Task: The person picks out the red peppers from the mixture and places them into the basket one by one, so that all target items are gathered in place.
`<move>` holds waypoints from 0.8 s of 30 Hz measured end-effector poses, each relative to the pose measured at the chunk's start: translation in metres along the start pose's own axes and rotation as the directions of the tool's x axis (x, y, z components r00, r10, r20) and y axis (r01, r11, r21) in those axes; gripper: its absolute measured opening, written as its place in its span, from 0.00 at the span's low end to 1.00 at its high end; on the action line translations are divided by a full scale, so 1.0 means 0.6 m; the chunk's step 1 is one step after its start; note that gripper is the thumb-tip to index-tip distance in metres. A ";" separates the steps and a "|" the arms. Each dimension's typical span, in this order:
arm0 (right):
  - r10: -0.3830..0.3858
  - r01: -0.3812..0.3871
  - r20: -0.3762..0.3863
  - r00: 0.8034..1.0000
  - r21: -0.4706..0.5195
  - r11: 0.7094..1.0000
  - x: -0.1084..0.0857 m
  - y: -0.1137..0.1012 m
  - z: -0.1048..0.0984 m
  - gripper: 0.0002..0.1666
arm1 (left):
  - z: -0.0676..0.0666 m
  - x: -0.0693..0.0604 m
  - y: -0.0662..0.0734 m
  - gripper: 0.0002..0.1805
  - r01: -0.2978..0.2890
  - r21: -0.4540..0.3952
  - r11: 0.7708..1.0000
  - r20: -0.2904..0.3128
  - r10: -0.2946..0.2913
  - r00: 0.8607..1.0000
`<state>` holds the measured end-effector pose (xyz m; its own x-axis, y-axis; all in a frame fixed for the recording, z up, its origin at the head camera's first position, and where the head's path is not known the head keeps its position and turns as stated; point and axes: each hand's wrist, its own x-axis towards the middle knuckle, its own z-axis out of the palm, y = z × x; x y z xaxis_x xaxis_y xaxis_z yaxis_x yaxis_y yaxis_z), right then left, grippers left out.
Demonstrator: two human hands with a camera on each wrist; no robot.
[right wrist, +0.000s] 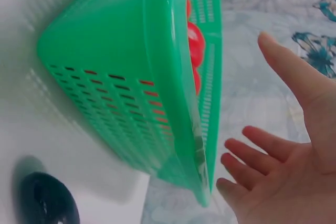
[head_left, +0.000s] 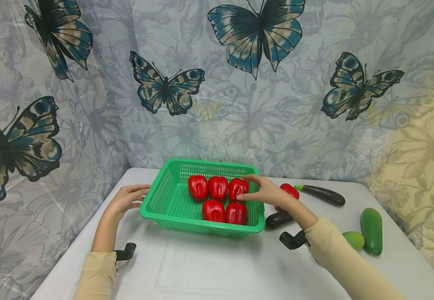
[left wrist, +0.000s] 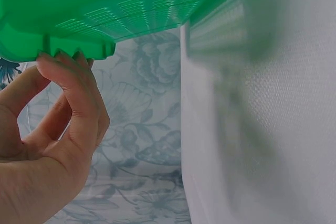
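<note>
A green plastic basket [head_left: 179,210] holds several red bell peppers [head_left: 214,211] toward its right side. At the basket's left rim is my left hand [head_left: 126,199], its fingers loosely bent. In the left wrist view the fingertips [left wrist: 50,64] meet the rim's edge from outside. Over the right end of the basket reaches my right hand [head_left: 263,191], thumb and fingers spread apart. The right wrist view shows that hand [right wrist: 294,177] beside the rim with nothing in its grasp, apart from the basket wall [right wrist: 105,51].
Right of the basket lie another red bell pepper [head_left: 289,191], partly behind my right arm, an eggplant [head_left: 323,195] and a dark rounded vegetable [head_left: 277,220]. Farther right are a long green vegetable [head_left: 372,231] and a green mango-like item [head_left: 353,240]. Butterfly-print cloth backs the white table [head_left: 186,266].
</note>
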<state>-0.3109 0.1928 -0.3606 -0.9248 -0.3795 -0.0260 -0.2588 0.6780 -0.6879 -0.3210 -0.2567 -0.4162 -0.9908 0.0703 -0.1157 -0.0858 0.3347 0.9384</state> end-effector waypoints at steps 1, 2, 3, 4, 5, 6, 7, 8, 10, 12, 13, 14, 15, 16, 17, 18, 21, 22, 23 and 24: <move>-0.002 0.002 -0.010 1.000 0.010 1.000 -0.002 0.004 -0.003 0.50 | -0.001 0.000 0.000 0.28 -0.002 0.002 1.000 0.000 0.002 1.000; -0.004 0.004 -0.018 1.000 0.019 1.000 -0.004 0.007 -0.006 0.50 | -0.001 0.000 -0.001 0.29 -0.006 0.006 1.000 0.002 0.005 1.000; -0.004 0.004 -0.026 1.000 0.022 1.000 -0.005 0.011 -0.009 0.50 | -0.001 0.000 -0.001 0.28 -0.002 0.004 1.000 -0.001 0.002 1.000; 0.000 0.001 -0.032 0.999 0.027 1.000 -0.007 0.015 -0.012 0.50 | -0.001 -0.001 0.000 0.28 -0.005 0.007 1.000 0.000 0.005 1.000; 0.005 -0.004 -0.039 0.999 0.027 1.000 -0.009 0.019 -0.015 0.50 | -0.001 -0.001 -0.001 0.28 -0.006 0.007 1.000 0.000 0.006 1.000; 0.012 -0.010 -0.048 0.999 0.031 0.999 -0.011 0.023 -0.017 0.50 | -0.001 -0.001 -0.001 0.29 -0.010 0.011 1.000 0.002 0.010 1.000; 0.021 -0.019 -0.058 0.998 0.033 0.999 -0.013 0.027 -0.019 0.51 | -0.001 -0.001 -0.001 0.29 -0.011 0.011 1.000 0.002 0.011 1.000; 0.029 -0.026 -0.070 0.997 0.036 0.999 -0.015 0.031 -0.022 0.51 | -0.001 0.000 -0.001 0.29 -0.013 0.013 1.000 0.002 0.013 1.000; 0.037 -0.033 -0.093 0.995 0.043 0.999 -0.017 0.041 -0.026 0.52 | -0.001 0.000 -0.001 0.29 -0.013 0.013 1.000 0.001 0.013 1.000; 0.044 -0.038 -0.118 0.992 0.051 0.998 -0.020 0.051 -0.030 0.53 | -0.001 0.000 -0.001 0.29 -0.011 0.013 1.000 -0.002 0.011 1.000; 0.046 -0.041 -0.131 0.990 0.046 0.998 -0.022 0.056 -0.033 0.53 | -0.001 0.000 -0.001 0.29 -0.010 0.014 1.000 -0.002 0.010 1.000; 0.049 -0.043 -0.142 0.989 0.040 0.998 -0.024 0.062 -0.035 0.53 | -0.001 -0.001 -0.001 0.29 -0.008 0.015 1.000 -0.002 0.008 1.000; 0.050 -0.046 -0.152 0.987 0.029 0.999 -0.025 0.067 -0.036 0.53 | -0.001 -0.001 -0.001 0.29 -0.007 0.015 1.000 -0.003 0.007 1.000; 0.057 -0.054 -0.164 0.985 0.019 0.998 -0.027 0.072 -0.038 0.53 | -0.001 -0.001 -0.001 0.29 -0.006 0.016 1.000 -0.003 0.006 1.000; 0.063 -0.062 -0.173 0.983 0.010 0.998 -0.029 0.077 -0.039 0.53 | -0.001 -0.001 -0.001 0.29 -0.005 0.016 1.000 -0.004 0.005 1.000; 0.075 -0.075 -0.183 0.980 0.006 0.997 -0.030 0.081 -0.040 0.53 | -0.001 -0.001 -0.001 0.29 -0.004 0.018 1.000 -0.003 0.004 1.000; 0.126 -0.128 -0.201 0.972 0.000 0.992 -0.035 0.094 -0.043 0.55 | -0.001 0.000 -0.001 0.28 -0.004 0.019 1.000 -0.004 0.004 1.000; 0.149 -0.150 -0.205 0.967 0.007 0.989 -0.036 0.098 -0.044 0.55 | -0.001 0.000 -0.001 0.28 -0.005 0.019 1.000 -0.004 0.005 1.000; 0.171 -0.172 -0.208 0.963 0.015 0.985 -0.037 0.102 -0.045 0.56 | -0.002 0.000 -0.001 0.28 -0.006 0.019 1.000 -0.005 0.006 1.000; 0.192 -0.192 -0.213 0.958 0.023 0.981 -0.038 0.106 -0.046 0.56 | -0.002 0.000 -0.001 0.28 -0.006 0.020 1.000 -0.005 0.006 1.000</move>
<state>-0.3138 0.2619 -0.3837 -0.9951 -0.0991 -0.0030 -0.0700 0.7238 -0.6864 -0.3213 -0.2577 -0.4164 -0.9918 0.0677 -0.1080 -0.0774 0.3526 0.9326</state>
